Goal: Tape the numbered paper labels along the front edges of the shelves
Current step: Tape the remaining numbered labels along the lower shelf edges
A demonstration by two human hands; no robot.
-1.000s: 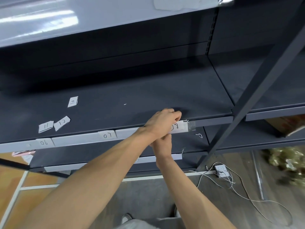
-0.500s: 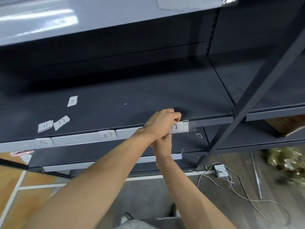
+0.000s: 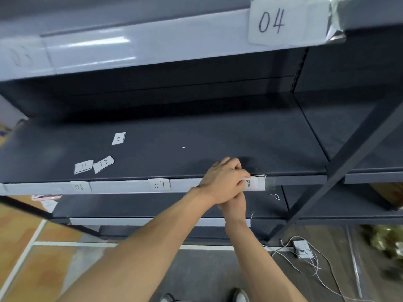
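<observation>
The paper label 08 point(image 3: 253, 184) lies against the grey front edge point(image 3: 122, 186) of the middle shelf, with clear tape point(image 3: 270, 184) running off its right end. My left hand point(image 3: 224, 177) is curled over the label's left part, fingertips pinched on it and hiding the first digit. Just under it my right hand point(image 3: 234, 203) reaches up from below, its fingers hidden behind the left hand. Labels 06 point(image 3: 79, 187) and 07 point(image 3: 159, 184) are stuck further left on the same edge. Label 04 point(image 3: 271, 20) is on the shelf edge above.
Loose labels 11 point(image 3: 83, 166), 12 point(image 3: 103, 164) and a third one point(image 3: 118, 138) lie on the dark shelf top at the left. A slanted dark brace point(image 3: 349, 153) crosses at the right. A power strip point(image 3: 302, 248) with white cables sits on the floor.
Both hands stay on the 08 label in nearly the same place. The view has tilted up, so the upper shelf edge with label 04 now shows.
</observation>
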